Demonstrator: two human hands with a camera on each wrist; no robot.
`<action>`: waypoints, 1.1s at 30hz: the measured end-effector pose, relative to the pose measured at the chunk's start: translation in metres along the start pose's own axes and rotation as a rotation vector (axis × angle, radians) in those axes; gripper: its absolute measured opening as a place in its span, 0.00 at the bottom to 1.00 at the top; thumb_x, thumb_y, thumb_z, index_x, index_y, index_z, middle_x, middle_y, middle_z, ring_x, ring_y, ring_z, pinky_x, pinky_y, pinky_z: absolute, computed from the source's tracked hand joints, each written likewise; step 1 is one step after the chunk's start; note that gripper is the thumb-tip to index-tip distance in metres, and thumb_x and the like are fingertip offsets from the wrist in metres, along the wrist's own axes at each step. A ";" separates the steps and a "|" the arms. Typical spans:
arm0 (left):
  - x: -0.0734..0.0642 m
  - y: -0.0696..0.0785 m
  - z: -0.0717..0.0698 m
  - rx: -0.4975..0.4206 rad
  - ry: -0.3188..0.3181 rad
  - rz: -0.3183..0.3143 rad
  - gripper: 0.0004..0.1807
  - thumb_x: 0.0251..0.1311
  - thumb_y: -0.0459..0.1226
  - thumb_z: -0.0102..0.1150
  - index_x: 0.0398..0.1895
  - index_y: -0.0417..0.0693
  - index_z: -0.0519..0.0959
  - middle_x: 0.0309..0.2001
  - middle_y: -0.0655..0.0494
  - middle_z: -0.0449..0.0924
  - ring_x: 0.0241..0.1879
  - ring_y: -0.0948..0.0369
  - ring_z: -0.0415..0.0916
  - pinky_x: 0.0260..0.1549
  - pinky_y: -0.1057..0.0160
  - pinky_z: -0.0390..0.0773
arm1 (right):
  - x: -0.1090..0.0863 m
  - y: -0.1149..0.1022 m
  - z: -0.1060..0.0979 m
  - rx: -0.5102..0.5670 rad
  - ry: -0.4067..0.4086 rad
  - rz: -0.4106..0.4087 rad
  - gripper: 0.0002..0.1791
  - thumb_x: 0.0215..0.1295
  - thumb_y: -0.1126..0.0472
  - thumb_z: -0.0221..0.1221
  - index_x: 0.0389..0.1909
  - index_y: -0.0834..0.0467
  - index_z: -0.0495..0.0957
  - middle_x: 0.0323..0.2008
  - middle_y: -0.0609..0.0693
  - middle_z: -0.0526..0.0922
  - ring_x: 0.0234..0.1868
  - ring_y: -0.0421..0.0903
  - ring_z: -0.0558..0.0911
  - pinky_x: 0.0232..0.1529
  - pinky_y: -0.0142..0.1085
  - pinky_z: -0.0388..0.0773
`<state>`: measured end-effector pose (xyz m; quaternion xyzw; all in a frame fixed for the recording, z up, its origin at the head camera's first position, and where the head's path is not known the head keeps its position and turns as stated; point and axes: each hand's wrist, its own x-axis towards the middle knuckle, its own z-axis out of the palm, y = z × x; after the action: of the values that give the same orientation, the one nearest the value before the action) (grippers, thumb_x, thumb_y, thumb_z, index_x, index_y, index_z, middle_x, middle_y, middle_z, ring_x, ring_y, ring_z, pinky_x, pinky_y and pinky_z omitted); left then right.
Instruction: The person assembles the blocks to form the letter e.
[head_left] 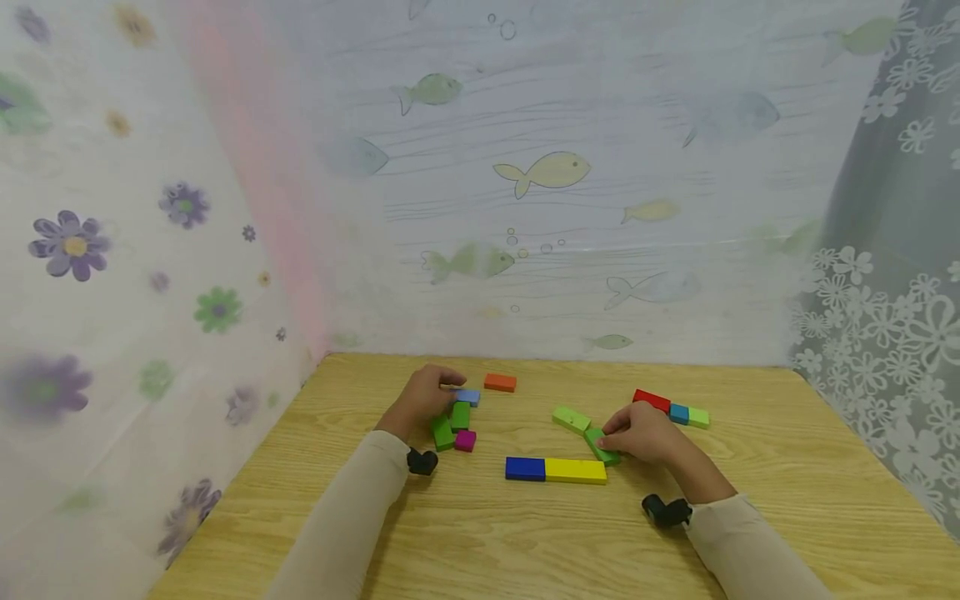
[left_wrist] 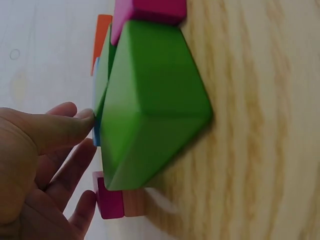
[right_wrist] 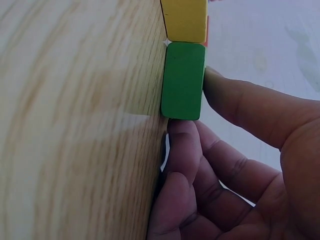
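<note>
My left hand (head_left: 426,396) is at the left cluster, thumb and fingers around the left end of a light blue block (head_left: 468,397). In the left wrist view the thumb (left_wrist: 75,127) meets that block's edge, mostly hidden behind a large-looking green block (left_wrist: 155,75). Two green blocks (head_left: 461,416) and a magenta block (head_left: 466,441) lie just in front. My right hand (head_left: 645,432) pinches a green block (head_left: 597,443), thumb on its top and fingers at its end. That block lies slanted, its far end against a lime green block (head_left: 572,419).
A dark blue block (head_left: 525,468) and a yellow block (head_left: 576,471) form a row nearest me. An orange block (head_left: 500,382) lies farther back. Red (head_left: 651,400), blue (head_left: 678,414) and lime (head_left: 698,417) blocks line up behind the right hand. A patterned curtain (head_left: 555,275) borders the table.
</note>
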<state>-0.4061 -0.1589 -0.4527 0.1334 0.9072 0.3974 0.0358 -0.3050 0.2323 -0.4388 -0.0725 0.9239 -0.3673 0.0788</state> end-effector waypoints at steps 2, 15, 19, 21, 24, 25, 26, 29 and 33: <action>0.001 -0.002 -0.001 -0.015 -0.008 -0.007 0.18 0.71 0.30 0.58 0.61 0.46 0.83 0.60 0.50 0.83 0.50 0.55 0.83 0.42 0.59 0.84 | 0.000 0.000 0.000 -0.001 0.001 0.000 0.16 0.61 0.57 0.73 0.44 0.63 0.88 0.40 0.51 0.87 0.37 0.46 0.79 0.36 0.37 0.79; 0.002 -0.002 -0.003 0.071 -0.003 -0.002 0.17 0.65 0.26 0.63 0.56 0.45 0.86 0.54 0.50 0.85 0.50 0.55 0.81 0.48 0.57 0.85 | 0.000 0.000 0.000 0.007 0.000 0.008 0.16 0.61 0.56 0.73 0.44 0.63 0.88 0.41 0.51 0.87 0.38 0.46 0.79 0.36 0.37 0.80; 0.001 -0.002 -0.002 0.055 -0.007 -0.004 0.17 0.66 0.25 0.62 0.56 0.43 0.86 0.52 0.50 0.86 0.45 0.57 0.81 0.43 0.60 0.85 | 0.000 0.001 0.000 0.010 0.001 0.007 0.16 0.61 0.56 0.73 0.44 0.63 0.88 0.41 0.52 0.87 0.38 0.46 0.80 0.36 0.37 0.80; 0.001 -0.001 -0.002 0.051 -0.008 -0.007 0.17 0.66 0.25 0.62 0.56 0.43 0.86 0.51 0.49 0.86 0.43 0.57 0.81 0.42 0.61 0.85 | 0.000 0.001 0.000 0.010 0.002 0.005 0.16 0.61 0.56 0.73 0.44 0.63 0.88 0.41 0.52 0.87 0.37 0.46 0.80 0.36 0.37 0.80; 0.001 0.000 -0.002 0.066 -0.003 -0.004 0.17 0.65 0.25 0.62 0.55 0.43 0.86 0.49 0.49 0.86 0.41 0.57 0.81 0.41 0.60 0.84 | 0.000 0.001 0.000 0.009 0.002 0.001 0.16 0.61 0.57 0.73 0.44 0.63 0.88 0.41 0.51 0.87 0.37 0.46 0.79 0.35 0.37 0.79; 0.001 0.000 -0.002 0.073 -0.002 -0.002 0.17 0.65 0.25 0.62 0.54 0.43 0.86 0.49 0.49 0.86 0.41 0.57 0.80 0.42 0.60 0.84 | 0.000 0.001 0.000 0.009 0.002 -0.002 0.16 0.61 0.57 0.73 0.44 0.64 0.88 0.41 0.51 0.87 0.37 0.46 0.79 0.35 0.37 0.79; 0.002 0.001 -0.002 0.079 0.000 0.000 0.16 0.65 0.25 0.62 0.54 0.43 0.86 0.49 0.49 0.86 0.41 0.56 0.80 0.43 0.59 0.84 | 0.000 0.001 0.000 0.009 0.001 -0.003 0.16 0.61 0.57 0.73 0.44 0.64 0.88 0.41 0.51 0.87 0.37 0.46 0.79 0.35 0.37 0.79; 0.003 0.001 -0.002 0.107 0.011 0.007 0.16 0.65 0.25 0.62 0.54 0.43 0.86 0.48 0.50 0.86 0.43 0.57 0.80 0.47 0.57 0.84 | 0.000 0.002 0.000 0.006 0.001 -0.006 0.16 0.61 0.57 0.73 0.44 0.63 0.88 0.40 0.51 0.87 0.36 0.46 0.79 0.35 0.37 0.79; 0.003 0.004 -0.002 0.128 0.024 0.011 0.15 0.66 0.27 0.62 0.54 0.43 0.86 0.49 0.50 0.86 0.45 0.56 0.81 0.51 0.54 0.83 | 0.001 0.002 0.001 -0.001 0.002 -0.005 0.16 0.61 0.56 0.73 0.44 0.63 0.88 0.41 0.51 0.87 0.37 0.46 0.79 0.35 0.37 0.79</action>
<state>-0.4080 -0.1570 -0.4488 0.1355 0.9303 0.3405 0.0140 -0.3056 0.2333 -0.4408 -0.0744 0.9241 -0.3669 0.0769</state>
